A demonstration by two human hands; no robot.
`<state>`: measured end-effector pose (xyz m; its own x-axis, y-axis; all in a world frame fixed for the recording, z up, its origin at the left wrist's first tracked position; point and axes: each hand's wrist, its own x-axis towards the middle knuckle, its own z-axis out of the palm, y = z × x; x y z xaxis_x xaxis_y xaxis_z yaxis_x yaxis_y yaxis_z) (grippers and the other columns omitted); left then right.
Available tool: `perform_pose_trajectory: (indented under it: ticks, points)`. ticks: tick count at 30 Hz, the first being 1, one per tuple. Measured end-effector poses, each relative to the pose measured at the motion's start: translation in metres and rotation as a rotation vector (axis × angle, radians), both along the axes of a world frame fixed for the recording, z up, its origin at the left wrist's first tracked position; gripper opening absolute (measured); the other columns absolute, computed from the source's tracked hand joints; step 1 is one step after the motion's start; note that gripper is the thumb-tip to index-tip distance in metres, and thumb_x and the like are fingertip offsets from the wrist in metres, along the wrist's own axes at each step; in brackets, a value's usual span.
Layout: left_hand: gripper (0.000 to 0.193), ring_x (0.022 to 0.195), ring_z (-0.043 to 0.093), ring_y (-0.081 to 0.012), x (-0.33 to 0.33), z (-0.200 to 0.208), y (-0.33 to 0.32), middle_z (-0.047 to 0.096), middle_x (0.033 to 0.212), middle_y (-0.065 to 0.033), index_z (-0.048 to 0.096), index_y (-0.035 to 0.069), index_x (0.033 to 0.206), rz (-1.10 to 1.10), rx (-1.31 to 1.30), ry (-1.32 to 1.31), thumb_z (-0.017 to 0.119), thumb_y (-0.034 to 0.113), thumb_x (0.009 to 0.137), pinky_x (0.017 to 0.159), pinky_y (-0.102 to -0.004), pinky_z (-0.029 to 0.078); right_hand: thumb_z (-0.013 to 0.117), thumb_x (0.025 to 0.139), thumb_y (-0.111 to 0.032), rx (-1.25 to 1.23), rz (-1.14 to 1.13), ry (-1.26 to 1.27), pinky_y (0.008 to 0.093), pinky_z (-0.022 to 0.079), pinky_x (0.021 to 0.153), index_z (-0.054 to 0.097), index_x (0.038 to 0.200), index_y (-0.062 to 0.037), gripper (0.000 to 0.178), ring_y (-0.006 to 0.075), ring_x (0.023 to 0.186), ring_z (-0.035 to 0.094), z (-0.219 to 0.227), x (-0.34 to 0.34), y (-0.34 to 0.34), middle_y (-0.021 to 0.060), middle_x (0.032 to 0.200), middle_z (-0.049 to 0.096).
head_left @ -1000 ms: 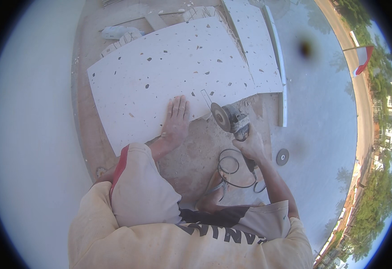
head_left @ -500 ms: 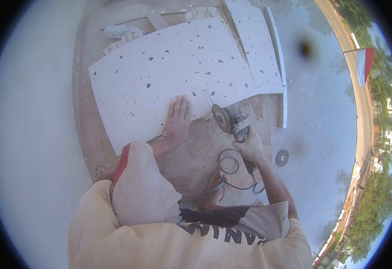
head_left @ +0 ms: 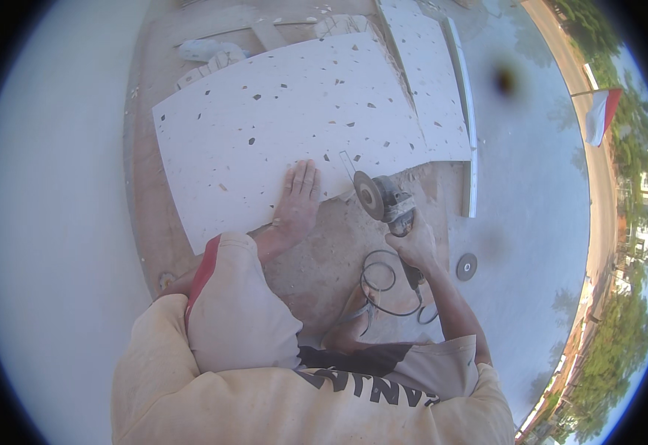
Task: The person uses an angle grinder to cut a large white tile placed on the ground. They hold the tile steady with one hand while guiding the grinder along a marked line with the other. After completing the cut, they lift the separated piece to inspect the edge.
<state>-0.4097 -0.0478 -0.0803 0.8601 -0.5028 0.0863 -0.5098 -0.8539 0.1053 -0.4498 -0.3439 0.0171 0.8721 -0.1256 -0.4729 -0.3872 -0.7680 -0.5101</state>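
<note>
Dusty floor spreads under everything I watch through the head camera, with a road and a flag off to the right. On it lies a speckled white slab, its near edge toward the person, close enough for both arms to reach. I see the left hand flat on that edge, fingers extended and gripping nothing, presumably steadying it. The right hand is wrapped around an angle grinder, its disc turned edge-on to a narrow outline on the slab, perhaps to follow that line; I cannot tell whether they touch. One loose disc lies apart, right of the forearm.
</note>
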Motion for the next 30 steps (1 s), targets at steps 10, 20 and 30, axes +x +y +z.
perform_pose_trajectory:
  ticks: [10, 20, 30]
  points:
    - [0.065, 0.158, 0.022, -0.0478, -0.001, 0.004, -0.001, 0.029, 0.165, -0.0350, 0.038, -0.017, 0.153, 0.002, -0.028, 0.019, 0.049, 0.012, 0.096, 0.130, -0.0597, 0.017, 0.080, 0.073, -0.029, -0.033, -0.006, 0.017, 0.0505, 0.055, 0.093, 0.057, 0.132, 0.0005, 0.069, 0.0442, 0.107, 0.071, 0.001, 0.006, 0.003, 0.0261, 0.110, 0.074]
    - [0.066, 0.158, 0.023, -0.0477, 0.000, 0.004, 0.001, 0.029, 0.165, -0.0348, 0.037, -0.017, 0.153, 0.001, -0.047, 0.018, 0.052, 0.011, 0.095, 0.131, -0.0600, 0.017, 0.082, 0.073, -0.028, 0.000, 0.010, -0.030, 0.0508, 0.054, 0.092, 0.057, 0.129, 0.0010, 0.068, 0.0440, 0.107, 0.071, -0.002, 0.013, 0.006, 0.0261, 0.109, 0.074]
    - [0.066, 0.158, 0.024, -0.0475, -0.001, 0.005, -0.001, 0.030, 0.165, -0.0343, 0.037, -0.017, 0.153, 0.003, -0.033, 0.039, 0.053, 0.012, 0.095, 0.131, -0.0598, 0.016, 0.081, 0.074, -0.032, -0.017, 0.020, -0.025, 0.0507, 0.054, 0.092, 0.057, 0.128, 0.0004, 0.068, 0.0434, 0.106, 0.071, -0.001, 0.018, 0.007, 0.0249, 0.108, 0.074]
